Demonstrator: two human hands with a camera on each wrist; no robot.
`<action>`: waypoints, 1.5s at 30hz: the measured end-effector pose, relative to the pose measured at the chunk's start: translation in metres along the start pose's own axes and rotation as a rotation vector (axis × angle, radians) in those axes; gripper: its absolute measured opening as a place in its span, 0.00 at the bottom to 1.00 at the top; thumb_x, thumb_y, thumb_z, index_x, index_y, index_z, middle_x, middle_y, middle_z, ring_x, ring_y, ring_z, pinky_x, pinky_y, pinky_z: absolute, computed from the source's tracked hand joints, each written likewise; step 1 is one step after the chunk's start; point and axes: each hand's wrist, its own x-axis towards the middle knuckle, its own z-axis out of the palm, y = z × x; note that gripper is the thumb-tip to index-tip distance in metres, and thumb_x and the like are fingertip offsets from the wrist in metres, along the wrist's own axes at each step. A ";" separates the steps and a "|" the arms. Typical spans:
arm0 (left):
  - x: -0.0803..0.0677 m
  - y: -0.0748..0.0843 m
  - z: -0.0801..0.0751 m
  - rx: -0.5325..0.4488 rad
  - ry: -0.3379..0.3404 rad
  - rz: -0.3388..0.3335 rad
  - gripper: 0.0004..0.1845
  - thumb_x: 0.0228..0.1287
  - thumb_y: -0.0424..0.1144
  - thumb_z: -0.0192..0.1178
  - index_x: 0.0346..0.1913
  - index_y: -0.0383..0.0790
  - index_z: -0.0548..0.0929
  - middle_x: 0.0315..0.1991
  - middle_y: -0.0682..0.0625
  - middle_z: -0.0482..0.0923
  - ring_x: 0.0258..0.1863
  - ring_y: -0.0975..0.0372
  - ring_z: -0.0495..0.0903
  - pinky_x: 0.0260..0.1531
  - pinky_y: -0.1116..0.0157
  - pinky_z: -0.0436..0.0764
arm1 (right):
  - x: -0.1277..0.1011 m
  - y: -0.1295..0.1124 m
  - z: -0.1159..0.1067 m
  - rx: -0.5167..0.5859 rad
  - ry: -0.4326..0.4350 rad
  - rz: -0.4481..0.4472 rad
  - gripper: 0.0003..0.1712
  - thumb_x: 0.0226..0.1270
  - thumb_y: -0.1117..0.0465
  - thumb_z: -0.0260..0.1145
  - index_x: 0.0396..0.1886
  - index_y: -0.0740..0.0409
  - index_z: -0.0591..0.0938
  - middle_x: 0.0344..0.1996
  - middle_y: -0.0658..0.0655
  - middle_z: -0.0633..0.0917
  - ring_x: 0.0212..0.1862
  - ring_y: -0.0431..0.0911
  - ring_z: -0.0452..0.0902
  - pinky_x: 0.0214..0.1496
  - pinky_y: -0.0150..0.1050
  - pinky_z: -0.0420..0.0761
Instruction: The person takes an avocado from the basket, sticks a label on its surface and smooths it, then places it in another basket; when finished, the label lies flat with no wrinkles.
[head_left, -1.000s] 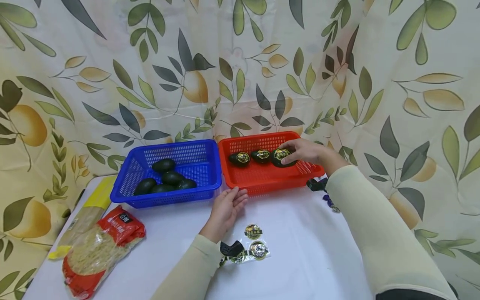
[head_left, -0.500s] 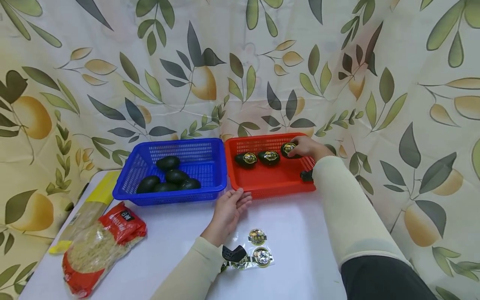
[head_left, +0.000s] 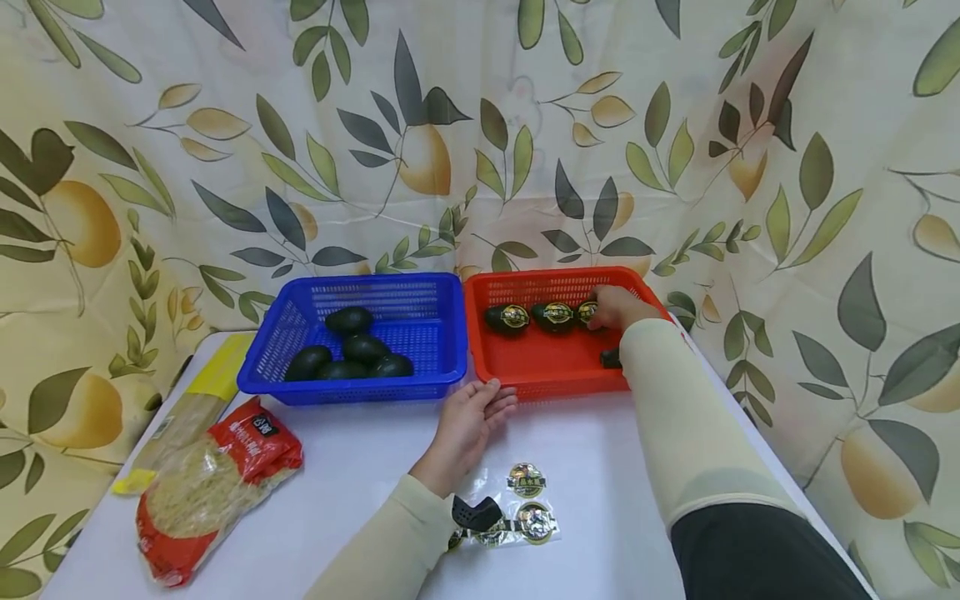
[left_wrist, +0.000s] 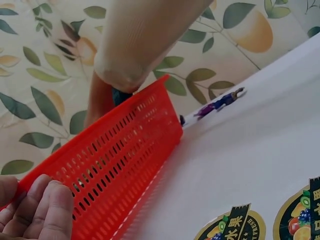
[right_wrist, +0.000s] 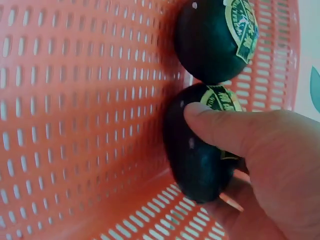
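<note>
We are gripping the labelled avocado (head_left: 586, 313) in our right hand (head_left: 617, 307), thumb (right_wrist: 220, 127) pressing across its sticker; it is sitting at the far right of the red basket (head_left: 551, 367), third in a row with two more labelled avocados (head_left: 532, 317). Our fingers are hiding most of it from the head view. Our left hand (head_left: 468, 421) is lying with straight fingers against the basket's near rim. The blue basket (head_left: 420, 367) is touching the red one. Sticker sheet (head_left: 525, 504) is lying near us on open white table (head_left: 600, 450).
</note>
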 end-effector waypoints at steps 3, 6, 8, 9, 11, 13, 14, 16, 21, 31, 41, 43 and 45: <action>0.000 0.000 0.003 0.017 -0.002 0.009 0.07 0.79 0.37 0.58 0.48 0.35 0.77 0.55 0.34 0.85 0.45 0.56 0.90 0.55 0.59 0.86 | -0.003 -0.002 -0.003 -0.014 -0.001 0.040 0.33 0.68 0.62 0.73 0.67 0.67 0.70 0.57 0.70 0.78 0.57 0.63 0.72 0.72 0.62 0.71; -0.001 0.000 0.001 0.081 -0.019 0.026 0.07 0.79 0.39 0.58 0.43 0.37 0.77 0.52 0.36 0.87 0.45 0.55 0.90 0.53 0.60 0.87 | -0.007 -0.007 -0.010 -0.093 0.035 0.026 0.29 0.67 0.60 0.73 0.61 0.68 0.73 0.52 0.69 0.80 0.52 0.61 0.74 0.66 0.59 0.77; -0.001 0.001 -0.003 0.127 -0.046 0.032 0.08 0.79 0.39 0.58 0.42 0.37 0.77 0.49 0.37 0.88 0.44 0.55 0.89 0.51 0.61 0.88 | -0.009 -0.013 -0.014 -0.151 0.084 -0.019 0.26 0.66 0.58 0.72 0.56 0.70 0.75 0.47 0.69 0.82 0.47 0.60 0.76 0.60 0.57 0.79; -0.002 0.003 -0.007 0.153 -0.064 0.033 0.08 0.79 0.39 0.58 0.43 0.36 0.77 0.48 0.38 0.88 0.43 0.56 0.89 0.50 0.61 0.88 | -0.010 -0.017 -0.017 -0.172 0.104 -0.043 0.25 0.65 0.58 0.71 0.54 0.71 0.76 0.45 0.69 0.83 0.45 0.60 0.76 0.58 0.56 0.79; -0.004 0.006 -0.017 0.198 -0.097 0.032 0.10 0.79 0.38 0.58 0.48 0.32 0.78 0.48 0.37 0.87 0.42 0.56 0.88 0.49 0.61 0.88 | -0.012 -0.028 -0.022 -0.182 0.143 -0.082 0.25 0.66 0.57 0.68 0.54 0.72 0.76 0.45 0.69 0.83 0.45 0.60 0.77 0.58 0.56 0.79; -0.008 0.012 -0.030 0.233 -0.111 0.026 0.13 0.78 0.37 0.57 0.54 0.27 0.78 0.47 0.38 0.87 0.41 0.58 0.88 0.48 0.62 0.89 | -0.015 -0.044 -0.027 -0.169 0.161 -0.131 0.28 0.69 0.56 0.67 0.60 0.72 0.76 0.51 0.71 0.83 0.51 0.62 0.78 0.63 0.58 0.78; -0.010 0.016 -0.037 0.248 -0.108 0.025 0.15 0.78 0.36 0.57 0.57 0.26 0.77 0.47 0.38 0.87 0.41 0.59 0.87 0.48 0.63 0.89 | -0.016 -0.053 -0.028 -0.158 0.160 -0.158 0.29 0.70 0.55 0.66 0.62 0.72 0.75 0.54 0.71 0.82 0.54 0.63 0.78 0.66 0.59 0.77; -0.015 0.025 -0.054 0.256 -0.081 0.032 0.18 0.78 0.35 0.57 0.60 0.23 0.75 0.47 0.39 0.86 0.40 0.59 0.87 0.47 0.63 0.89 | -0.021 -0.075 -0.028 -0.112 0.149 -0.215 0.32 0.73 0.53 0.65 0.68 0.70 0.73 0.60 0.71 0.81 0.60 0.64 0.76 0.69 0.60 0.75; -0.033 0.057 -0.102 0.220 0.081 0.075 0.18 0.78 0.36 0.57 0.61 0.26 0.75 0.49 0.40 0.85 0.44 0.58 0.86 0.48 0.64 0.88 | -0.033 -0.139 -0.014 0.017 0.095 -0.408 0.32 0.74 0.51 0.67 0.69 0.64 0.75 0.63 0.68 0.81 0.64 0.61 0.77 0.70 0.58 0.76; -0.071 0.124 -0.180 0.034 0.392 0.071 0.15 0.82 0.47 0.51 0.61 0.44 0.71 0.53 0.50 0.80 0.50 0.63 0.83 0.60 0.68 0.82 | -0.054 -0.240 0.045 0.127 -0.160 -0.627 0.29 0.72 0.48 0.69 0.68 0.53 0.79 0.63 0.58 0.83 0.64 0.51 0.79 0.68 0.49 0.80; -0.066 0.146 -0.198 -0.020 0.500 0.079 0.09 0.84 0.46 0.46 0.56 0.48 0.66 0.48 0.49 0.77 0.55 0.58 0.82 0.57 0.68 0.84 | -0.042 -0.294 0.070 0.084 -0.402 -0.728 0.28 0.70 0.51 0.72 0.67 0.52 0.81 0.65 0.56 0.83 0.66 0.48 0.78 0.70 0.48 0.78; -0.065 0.146 -0.198 -0.017 0.503 0.074 0.08 0.84 0.45 0.47 0.56 0.47 0.67 0.49 0.49 0.77 0.56 0.58 0.82 0.57 0.68 0.84 | -0.038 -0.300 0.072 0.056 -0.431 -0.726 0.28 0.69 0.53 0.72 0.67 0.53 0.81 0.65 0.55 0.83 0.68 0.49 0.77 0.71 0.48 0.77; -0.065 0.146 -0.197 -0.011 0.504 0.064 0.08 0.84 0.45 0.47 0.55 0.48 0.67 0.50 0.48 0.76 0.57 0.57 0.81 0.57 0.68 0.84 | -0.034 -0.305 0.075 0.018 -0.458 -0.715 0.27 0.69 0.54 0.73 0.67 0.51 0.82 0.65 0.53 0.83 0.69 0.49 0.75 0.72 0.47 0.76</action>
